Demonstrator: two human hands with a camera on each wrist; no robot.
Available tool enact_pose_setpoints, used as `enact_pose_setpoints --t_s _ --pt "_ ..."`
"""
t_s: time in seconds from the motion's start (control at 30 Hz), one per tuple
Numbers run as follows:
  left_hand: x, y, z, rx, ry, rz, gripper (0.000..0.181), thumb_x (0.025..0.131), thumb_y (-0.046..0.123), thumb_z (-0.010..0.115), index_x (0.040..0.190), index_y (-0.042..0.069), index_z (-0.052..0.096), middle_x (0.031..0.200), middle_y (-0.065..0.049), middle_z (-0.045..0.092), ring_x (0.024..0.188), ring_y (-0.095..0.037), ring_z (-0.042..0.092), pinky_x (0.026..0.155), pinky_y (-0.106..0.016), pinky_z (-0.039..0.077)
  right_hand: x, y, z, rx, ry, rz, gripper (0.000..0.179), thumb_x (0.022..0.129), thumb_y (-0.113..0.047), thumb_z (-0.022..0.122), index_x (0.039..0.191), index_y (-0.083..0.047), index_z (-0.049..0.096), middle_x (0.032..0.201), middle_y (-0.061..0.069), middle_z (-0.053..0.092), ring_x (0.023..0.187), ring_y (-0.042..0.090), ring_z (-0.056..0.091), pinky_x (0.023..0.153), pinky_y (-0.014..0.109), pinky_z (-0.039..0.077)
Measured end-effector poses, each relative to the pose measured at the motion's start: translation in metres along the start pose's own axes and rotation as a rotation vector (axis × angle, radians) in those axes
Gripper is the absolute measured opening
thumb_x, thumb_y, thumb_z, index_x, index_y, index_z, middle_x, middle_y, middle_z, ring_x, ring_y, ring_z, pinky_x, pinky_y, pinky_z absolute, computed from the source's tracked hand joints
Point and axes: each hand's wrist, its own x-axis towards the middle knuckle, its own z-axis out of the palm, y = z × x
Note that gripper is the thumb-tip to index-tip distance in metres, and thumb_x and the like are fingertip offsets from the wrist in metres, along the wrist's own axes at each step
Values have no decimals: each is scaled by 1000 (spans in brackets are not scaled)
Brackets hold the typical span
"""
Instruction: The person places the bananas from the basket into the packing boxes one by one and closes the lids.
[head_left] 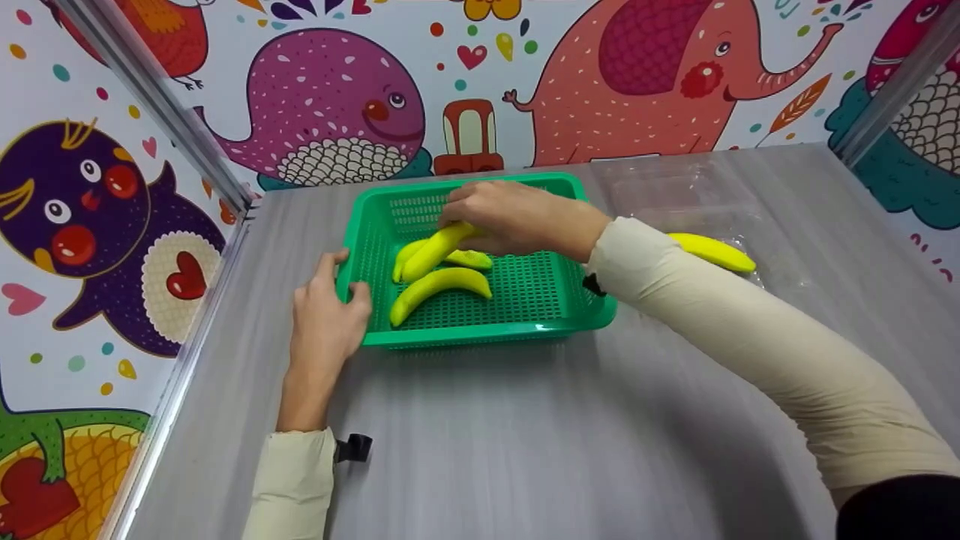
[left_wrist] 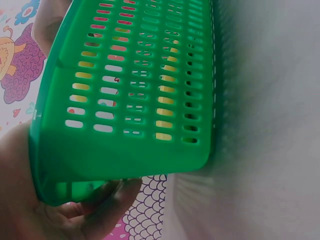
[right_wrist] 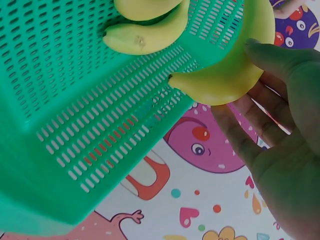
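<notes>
Your left hand (head_left: 328, 315) grips the left rim of the green basket (head_left: 480, 334). In it, a curved banana (head_left: 442, 280) lies loose on the near side, below your fingertips, and the held banana (head_left: 433, 256) slants over the bananas behind (head_left: 474, 259), pinched between your right hand's (head_left: 514, 217) thumb and fingers. Past your right wrist, another banana (head_left: 712, 250) lies by a clear plastic tray (head_left: 686, 184), well apart from those fingers

Bananas (head_left: 437, 285) are yellow, the basket (head_left: 480, 332) green, the table (head_left: 487, 435) streaky grey.
</notes>
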Motion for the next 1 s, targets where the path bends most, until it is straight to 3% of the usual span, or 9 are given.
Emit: enact_pose_setpoints --t_s 0.3,0.4,0.57,0.8,1.0 --pt "0 1 -1 4 -8 -6 51 106 19 54 157 13 53 68 -4 48 57 -24 50 60 -36 45 -20 6 -8 16 3 49 40 103 -25 77 140 -9 73 131 9 76 114 26 70 103 40 62" --pt "-1 2 -1 11 -7 -12 51 107 21 55 157 14 53 70 -7 53 59 -25 54 60 -36 46 -27 8 -10 22 16 53 40 102 -25 78 138 -9 73 131 9 77 114 26 71 102 40 63" --pt "-1 3 0 14 -8 -22 51 107 22 56 157 15 53 89 -15 70 74 -28 64 68 -34 49 -42 14 -11 23 22 47 39 100 -25 80 134 -8 75 128 10 77 112 27 71 100 42 63" --pt "-1 2 -1 6 -8 -20 52 107 22 56 158 14 52 106 -20 75 86 -31 69 79 -43 57 -62 22 -13 50 47 44 39 98 -22 82 134 -7 75 126 11 78 112 27 72 99 42 64" --pt "0 1 -1 9 2 -3 51 106 20 55 157 13 54 86 -18 71 73 -30 65 68 -38 51 -80 29 -18 55 78 47 40 97 -21 83 135 -7 75 126 10 79 110 26 74 97 42 65"
